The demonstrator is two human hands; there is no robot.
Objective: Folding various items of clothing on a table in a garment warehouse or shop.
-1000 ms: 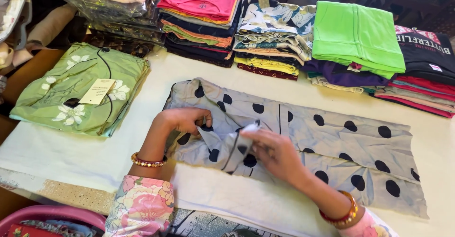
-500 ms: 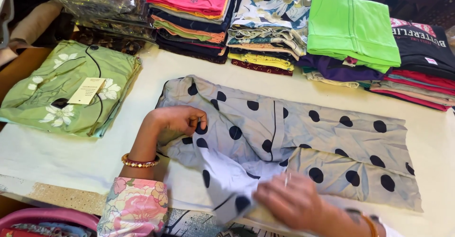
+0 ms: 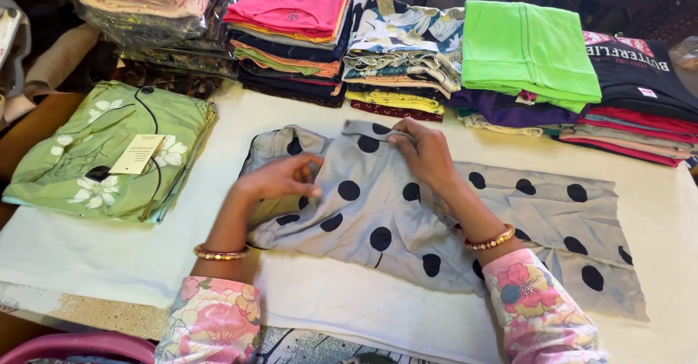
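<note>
A grey garment with black polka dots (image 3: 523, 218) lies spread on the white table cover (image 3: 349, 313). My right hand (image 3: 422, 149) pinches a folded part of the garment near its far edge and holds it there. My left hand (image 3: 280, 178) rests flat on the garment's left side, fingers pressing the fabric down. Both wrists wear gold bangles and floral sleeves.
A folded green floral garment with a paper tag (image 3: 109, 149) lies at the left. Stacks of folded clothes line the back: pink-topped (image 3: 291, 15), patterned (image 3: 400, 44), bright green (image 3: 527, 51), black-topped (image 3: 640, 80). Plastic-wrapped clothes (image 3: 138, 8) sit at the back left. A pink tub rim (image 3: 73, 346) shows at the bottom left.
My right hand has lifted the near part of the dotted garment and carried it away from me over the rest. The left hand stayed pressing on the left side.
</note>
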